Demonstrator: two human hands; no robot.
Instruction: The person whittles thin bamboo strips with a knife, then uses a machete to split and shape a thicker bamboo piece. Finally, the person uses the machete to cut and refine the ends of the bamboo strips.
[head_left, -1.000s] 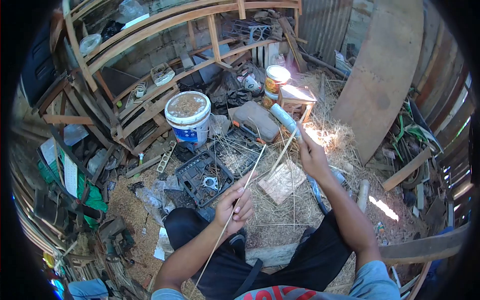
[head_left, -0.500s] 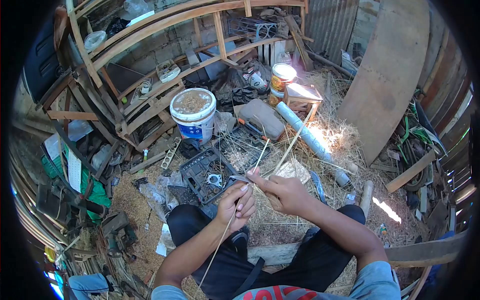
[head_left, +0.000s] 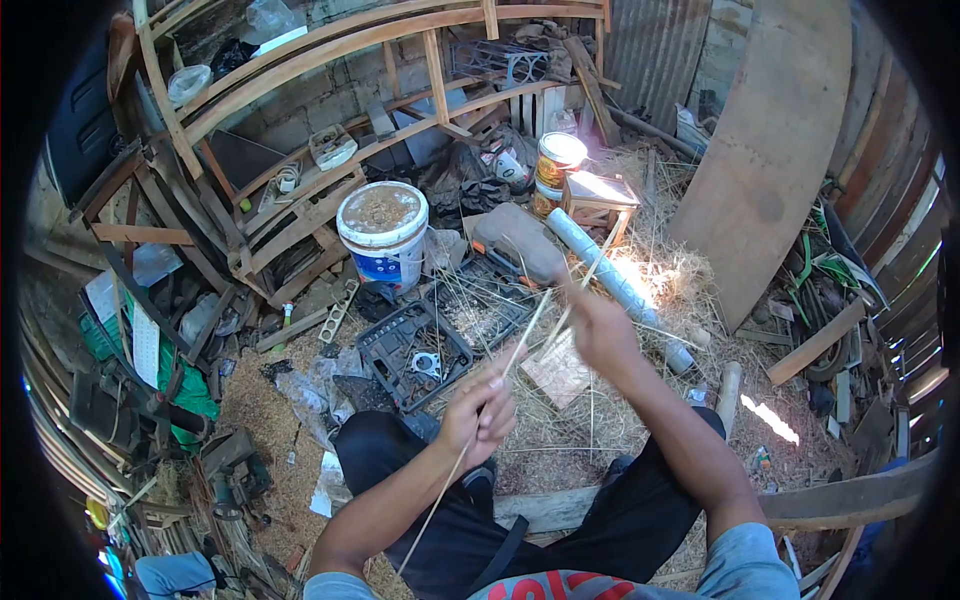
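My left hand (head_left: 478, 415) is closed around a thin bamboo strip (head_left: 432, 515). The strip slants from beside my left thigh up through the fist, and its far end rises beyond the hand. Ahead and to the right, my right hand (head_left: 606, 328) is curled and blurred by motion. It holds a knife, whose blade showed half a second ago but is smeared or hidden now. Under the hands lie a flat pale board (head_left: 562, 375) and an open black tool case (head_left: 415, 350) with a round metal part (head_left: 426, 364) in it.
A white bucket (head_left: 384, 235) stands beyond the tool case. A grey-blue pipe (head_left: 615, 285) lies across straw near a small wooden stool (head_left: 600, 195) and stacked paint cans (head_left: 560, 155). A tall wooden panel (head_left: 765, 160) leans at right. A timber beam (head_left: 850, 498) is close by my right side.
My right hand has moved away from my left, forward and to the right along the strip. The left hand keeps its hold and has shifted slightly.
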